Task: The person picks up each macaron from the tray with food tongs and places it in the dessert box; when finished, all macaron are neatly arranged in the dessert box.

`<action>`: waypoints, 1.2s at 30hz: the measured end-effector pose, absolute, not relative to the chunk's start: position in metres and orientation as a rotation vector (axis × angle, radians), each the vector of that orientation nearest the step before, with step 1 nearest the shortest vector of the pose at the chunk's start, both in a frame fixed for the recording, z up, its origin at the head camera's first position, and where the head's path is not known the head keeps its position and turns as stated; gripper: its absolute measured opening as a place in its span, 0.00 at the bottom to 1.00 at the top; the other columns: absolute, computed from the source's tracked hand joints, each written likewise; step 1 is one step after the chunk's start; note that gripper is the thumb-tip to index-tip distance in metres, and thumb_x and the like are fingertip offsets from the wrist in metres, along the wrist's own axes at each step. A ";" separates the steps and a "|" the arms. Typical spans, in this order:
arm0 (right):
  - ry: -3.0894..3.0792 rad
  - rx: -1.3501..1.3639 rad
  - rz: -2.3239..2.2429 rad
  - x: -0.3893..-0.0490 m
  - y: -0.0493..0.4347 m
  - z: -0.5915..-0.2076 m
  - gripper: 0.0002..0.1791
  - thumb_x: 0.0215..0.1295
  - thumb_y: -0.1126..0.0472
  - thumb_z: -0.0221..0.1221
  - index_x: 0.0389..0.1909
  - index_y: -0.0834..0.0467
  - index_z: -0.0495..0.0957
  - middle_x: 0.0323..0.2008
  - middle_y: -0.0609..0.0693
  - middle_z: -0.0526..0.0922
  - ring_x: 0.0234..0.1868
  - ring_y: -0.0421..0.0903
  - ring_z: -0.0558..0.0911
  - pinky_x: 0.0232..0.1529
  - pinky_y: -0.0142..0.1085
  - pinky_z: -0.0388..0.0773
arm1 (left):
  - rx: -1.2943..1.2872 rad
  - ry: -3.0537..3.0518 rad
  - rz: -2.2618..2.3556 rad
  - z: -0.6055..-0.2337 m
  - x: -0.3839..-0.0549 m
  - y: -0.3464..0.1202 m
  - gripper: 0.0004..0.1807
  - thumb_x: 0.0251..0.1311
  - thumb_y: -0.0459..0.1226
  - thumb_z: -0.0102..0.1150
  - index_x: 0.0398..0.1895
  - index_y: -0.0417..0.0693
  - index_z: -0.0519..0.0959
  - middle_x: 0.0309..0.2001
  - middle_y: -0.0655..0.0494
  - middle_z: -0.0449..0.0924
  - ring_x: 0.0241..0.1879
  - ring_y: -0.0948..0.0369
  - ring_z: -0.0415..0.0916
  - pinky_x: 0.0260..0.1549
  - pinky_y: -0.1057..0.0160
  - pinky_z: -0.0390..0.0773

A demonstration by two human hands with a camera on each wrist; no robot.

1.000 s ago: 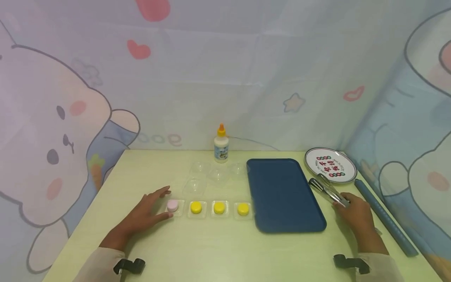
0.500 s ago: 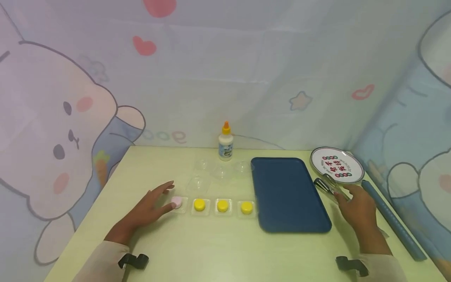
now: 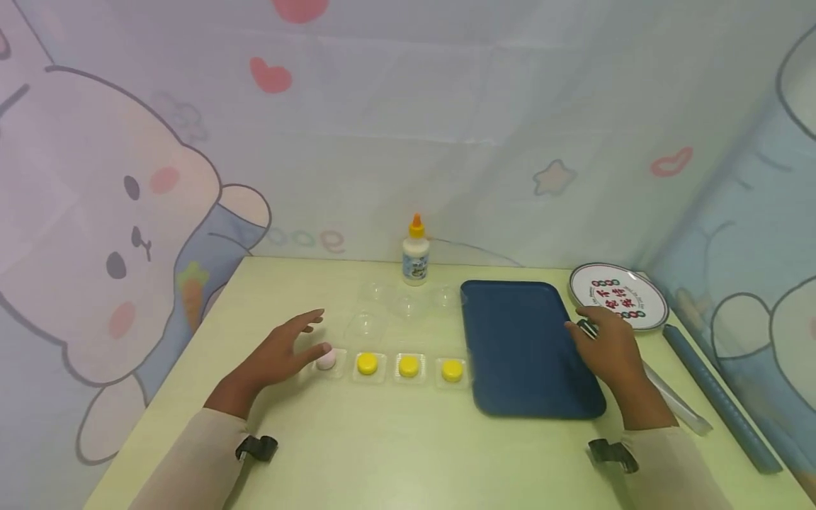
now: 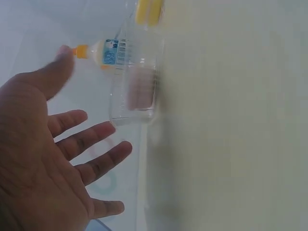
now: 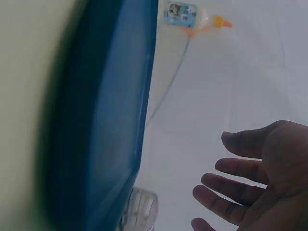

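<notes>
My left hand (image 3: 274,361), fingers spread and empty, hovers beside a pink macaron-like round (image 3: 326,361) in a clear plastic base; the thumb overlaps its edge in the head view. To its right, three yellow rounds (image 3: 366,364) sit in a row, each on its own clear base. My right hand (image 3: 605,347) is over the right edge of the blue tray (image 3: 529,340), its fingers loose and apart in the right wrist view. Metal tongs (image 3: 678,400) lie right of the tray beneath that hand, their middle hidden by it.
Clear domed lids (image 3: 366,324) lie behind the row. A glue-type bottle (image 3: 416,258) with an orange tip stands at the back. At the right are a printed plate (image 3: 618,283) and a long blue-grey rod (image 3: 720,397). A cartoon cloth (image 3: 446,142) hangs behind.
My right hand has let go of the tongs and moved left toward the tray, leaving them on the table. My left hand stays by the pink round. The head view has shifted slightly.
</notes>
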State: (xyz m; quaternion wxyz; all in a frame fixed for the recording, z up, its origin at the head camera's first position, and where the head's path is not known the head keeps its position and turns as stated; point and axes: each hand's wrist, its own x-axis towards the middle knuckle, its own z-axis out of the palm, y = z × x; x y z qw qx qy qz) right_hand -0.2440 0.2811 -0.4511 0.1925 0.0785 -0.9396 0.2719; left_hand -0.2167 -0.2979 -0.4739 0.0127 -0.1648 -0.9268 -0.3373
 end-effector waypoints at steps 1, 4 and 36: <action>-2.637 0.239 0.774 -0.245 0.277 -0.449 0.22 0.75 0.63 0.67 0.63 0.72 0.81 0.59 0.74 0.85 0.58 0.73 0.85 0.58 0.69 0.80 | -0.518 -2.893 -1.041 -0.472 -0.218 -0.296 0.41 0.77 0.48 0.65 0.85 0.41 0.62 0.76 0.36 0.74 0.73 0.34 0.74 0.69 0.26 0.73; -2.637 0.290 0.783 -0.251 0.264 -0.443 0.22 0.76 0.62 0.67 0.62 0.71 0.82 0.58 0.73 0.86 0.55 0.71 0.86 0.54 0.67 0.81 | -0.519 -2.913 -1.001 -0.464 -0.223 -0.290 0.40 0.77 0.46 0.66 0.83 0.38 0.64 0.75 0.34 0.75 0.72 0.33 0.75 0.69 0.28 0.74; -3.049 0.620 0.961 -0.340 0.168 -0.427 0.31 0.83 0.51 0.60 0.75 0.67 0.74 0.73 0.69 0.78 0.70 0.69 0.81 0.67 0.63 0.81 | -0.635 -3.072 -0.927 -0.428 -0.309 -0.157 0.38 0.76 0.51 0.66 0.82 0.43 0.68 0.82 0.41 0.67 0.83 0.41 0.63 0.83 0.40 0.63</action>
